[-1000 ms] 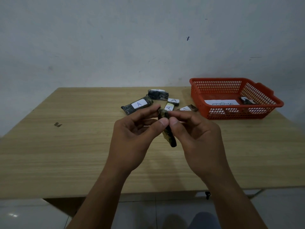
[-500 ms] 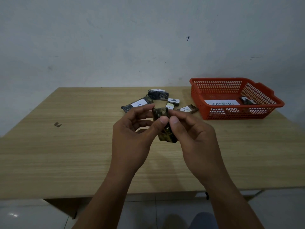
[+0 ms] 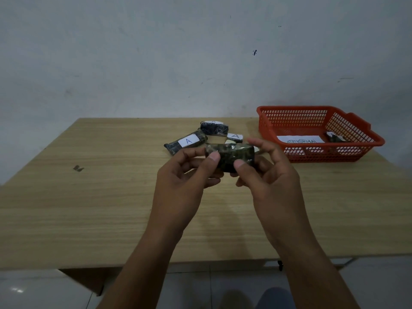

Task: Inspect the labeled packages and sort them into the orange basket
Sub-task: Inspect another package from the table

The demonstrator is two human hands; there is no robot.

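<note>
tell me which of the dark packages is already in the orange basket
The small dark package at the right end of the orange basket, beside the white paper sign. The others lie on the table or sit in the hands.

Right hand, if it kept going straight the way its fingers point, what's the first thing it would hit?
The right hand points left, so it would likely meet the left hand first, at the held package's other end; depth is uncertain.

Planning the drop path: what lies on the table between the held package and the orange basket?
In the head view, the right hand itself and bare table separate the held package from the orange basket; no loose package sits there.
</note>
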